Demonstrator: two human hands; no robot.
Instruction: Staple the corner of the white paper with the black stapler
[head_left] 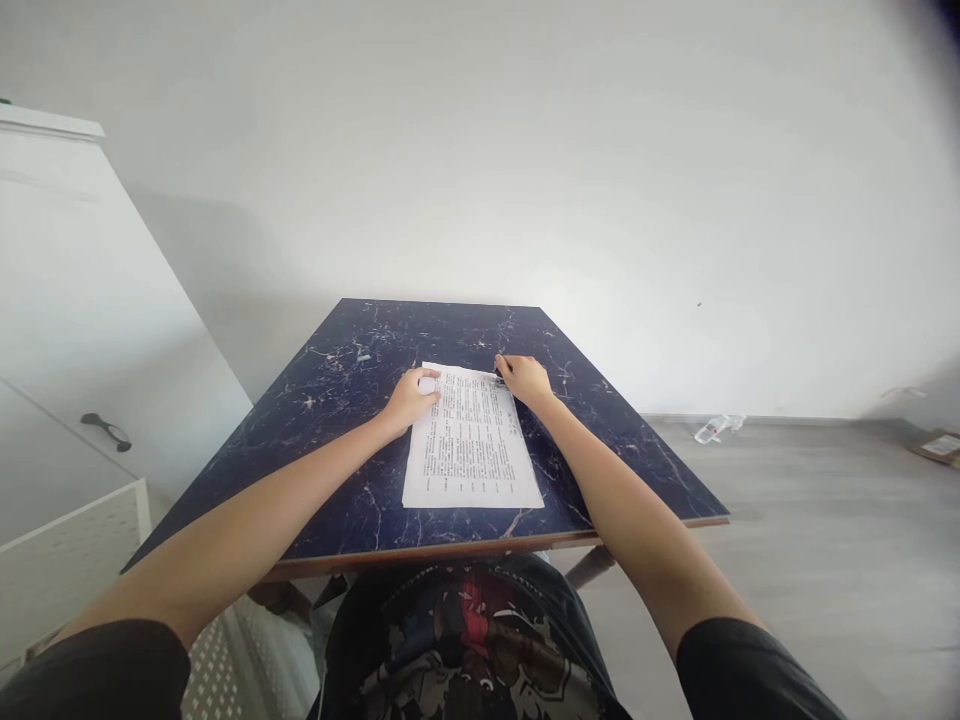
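Note:
A printed white sheet of paper (pixel 472 440) lies in the middle of a dark blue marbled table (pixel 352 360). My left hand (pixel 409 398) rests at the sheet's far left corner, fingers curled around a small white object (pixel 428 384) that I cannot name. My right hand (pixel 525 378) sits at the far right corner, fingers pinched on a small dark object (pixel 499 379) at the paper's top edge. Both forearms stretch over the table from the near edge.
A white cabinet (pixel 75 330) with a dark handle (pixel 106 431) stands on the left. A plain white wall is behind the table. On the grey floor at the right lie a crumpled plastic bottle (pixel 718 428) and a flat cardboard piece (pixel 939 446).

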